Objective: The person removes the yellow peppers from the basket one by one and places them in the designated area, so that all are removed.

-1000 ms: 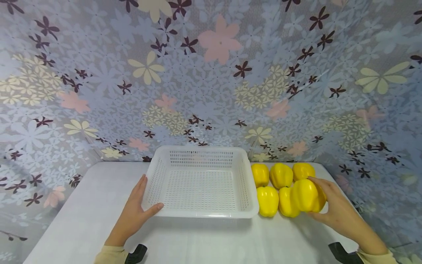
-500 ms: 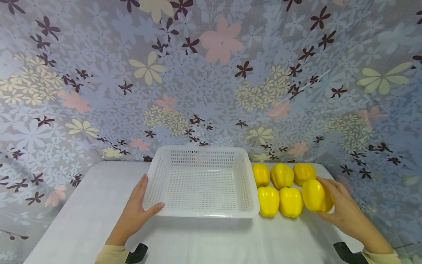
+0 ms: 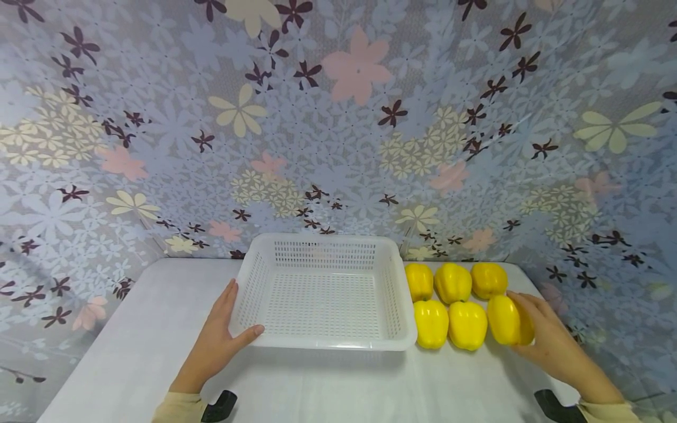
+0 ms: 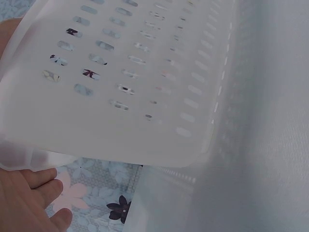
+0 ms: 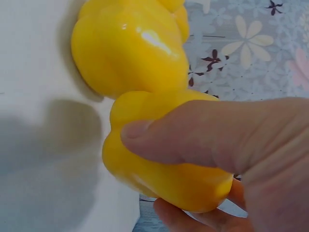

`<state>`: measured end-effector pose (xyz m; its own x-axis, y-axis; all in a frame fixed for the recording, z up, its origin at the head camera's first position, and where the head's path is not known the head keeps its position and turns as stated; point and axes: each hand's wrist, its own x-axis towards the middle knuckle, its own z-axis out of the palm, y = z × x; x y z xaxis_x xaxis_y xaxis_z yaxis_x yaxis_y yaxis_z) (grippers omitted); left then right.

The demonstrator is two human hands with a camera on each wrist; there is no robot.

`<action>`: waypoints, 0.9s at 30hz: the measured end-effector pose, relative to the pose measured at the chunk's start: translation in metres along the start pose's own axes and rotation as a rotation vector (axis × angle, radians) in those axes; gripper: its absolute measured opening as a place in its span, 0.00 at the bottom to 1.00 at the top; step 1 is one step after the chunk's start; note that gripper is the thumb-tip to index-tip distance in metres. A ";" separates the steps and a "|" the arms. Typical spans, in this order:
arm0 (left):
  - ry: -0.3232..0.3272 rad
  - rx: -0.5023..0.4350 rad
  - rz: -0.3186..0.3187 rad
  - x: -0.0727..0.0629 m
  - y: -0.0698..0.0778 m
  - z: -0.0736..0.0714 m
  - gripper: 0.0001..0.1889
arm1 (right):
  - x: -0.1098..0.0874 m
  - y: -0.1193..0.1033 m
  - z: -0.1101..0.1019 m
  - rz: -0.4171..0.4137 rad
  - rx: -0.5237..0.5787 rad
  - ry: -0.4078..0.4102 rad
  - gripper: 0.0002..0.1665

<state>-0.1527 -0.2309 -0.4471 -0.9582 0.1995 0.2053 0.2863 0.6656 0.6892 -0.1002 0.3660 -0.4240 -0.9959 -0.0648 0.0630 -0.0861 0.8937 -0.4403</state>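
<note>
My right hand grips a yellow bell pepper at the right end of the front row of peppers. In the right wrist view the thumb lies across that pepper, with fingers curled under its far side; another bell pepper sits right behind it. On the left, my left hand holds the near left corner of a white perforated plastic basket. Its thumb lies over the rim while the other fingers run along the outer side. Nothing lies inside the basket. Up close, the basket wall fills the left wrist view.
Several more yellow bell peppers stand in two rows against the basket's right side, among them a front one and a back one. A white cloth covers the table. A flower-patterned sheet rises behind it.
My right hand has moved right and down with the bell pepper, from overlapping its front-row neighbour to a spot beside it. The left hand and basket have stayed put.
</note>
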 end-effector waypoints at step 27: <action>-0.001 0.001 -0.028 0.001 0.003 -0.001 0.56 | 0.008 0.016 0.013 -0.018 -0.036 -0.114 0.58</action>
<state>-0.1532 -0.2296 -0.4438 -0.9657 0.1819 0.1850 0.2595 0.6717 0.6939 -0.1103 0.3739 -0.4417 -0.9911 -0.1295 -0.0322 -0.1053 0.9073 -0.4071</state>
